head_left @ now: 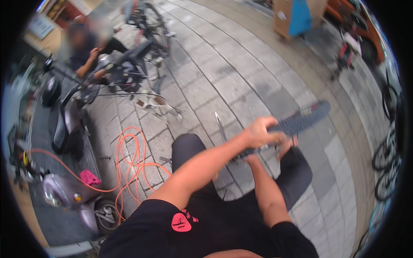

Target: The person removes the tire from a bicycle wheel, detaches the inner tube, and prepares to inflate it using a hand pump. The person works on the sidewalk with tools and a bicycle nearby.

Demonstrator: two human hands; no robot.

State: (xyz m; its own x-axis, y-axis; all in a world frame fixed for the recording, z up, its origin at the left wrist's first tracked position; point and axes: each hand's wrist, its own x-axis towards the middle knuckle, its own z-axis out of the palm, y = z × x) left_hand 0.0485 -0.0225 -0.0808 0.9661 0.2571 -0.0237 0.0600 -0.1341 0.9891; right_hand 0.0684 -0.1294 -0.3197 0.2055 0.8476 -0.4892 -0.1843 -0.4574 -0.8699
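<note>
A black bicycle tyre point(303, 120) with a knobby tread stands out to the right over my knees, seen almost edge-on. My left hand point(260, 131) reaches across and is closed over its near part. Lower down, my right hand point(254, 160) is on the same tyre from below. My left hand and the tyre partly cover its fingers, which seem curled round the edge. Left of my hands, a slim shiny metal piece point(221, 127) points up from between my knees; its lower end is hidden behind my forearm.
An orange hose point(137, 160) lies coiled on the grey paving at left, beside a purple scooter point(64, 189) with a pink cloth point(89, 177). Further back, a person point(88, 58) sits by a partly dismantled bike point(129, 73). A cardboard box point(282, 17) and parked bicycles point(385, 167) stand right.
</note>
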